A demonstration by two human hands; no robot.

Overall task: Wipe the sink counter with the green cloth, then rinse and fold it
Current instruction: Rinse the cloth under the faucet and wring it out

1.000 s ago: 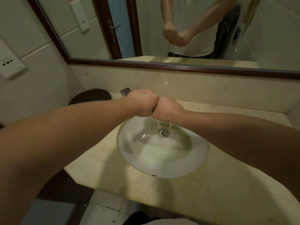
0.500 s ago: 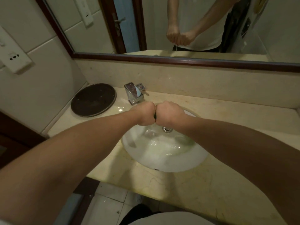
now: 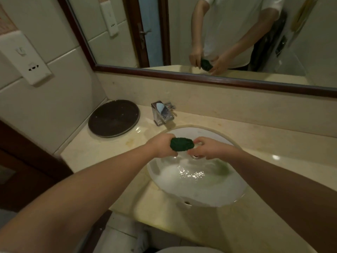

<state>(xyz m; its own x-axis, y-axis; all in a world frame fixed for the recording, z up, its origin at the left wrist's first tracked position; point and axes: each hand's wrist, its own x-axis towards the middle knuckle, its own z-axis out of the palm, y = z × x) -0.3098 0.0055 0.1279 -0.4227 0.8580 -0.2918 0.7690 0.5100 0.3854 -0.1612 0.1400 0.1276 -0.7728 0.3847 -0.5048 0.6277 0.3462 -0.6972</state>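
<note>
Green cloth: 1 pc, dark green, bunched into a tight oval wad, held in the air over the far half of the sink, above the drain. Not touching basin or water.

Left hand: closed around the cloth's left end, fingers wrapped, grip firm.

Right hand: fingers loosely curled at the cloth's right end, tips at or pinching the edge; whether it has real hold, cannot tell.

Sink, contents: shallow water w/ ripples and a greenish tint on the right wall, prob. run-off from the cloth. Tap at back left; no stream visible from it.

Table: beige stone, wet sheen and streaks near the tap and along the front edge of the sink. Round dark tray at back left, nothing on it. Mirror above repeats both hands and the wad.

Status, as judged:
- Wipe: looks done, since the surface is damp and the cloth is off it.
- Rinse: appears done or nearly; the wad shape suggests wringing, approx. last part of that step.
- Fold: not begun; cloth is a lump, no flat layers.

Left to do: shake or open the wad, lay flat, fold, set down.
</note>
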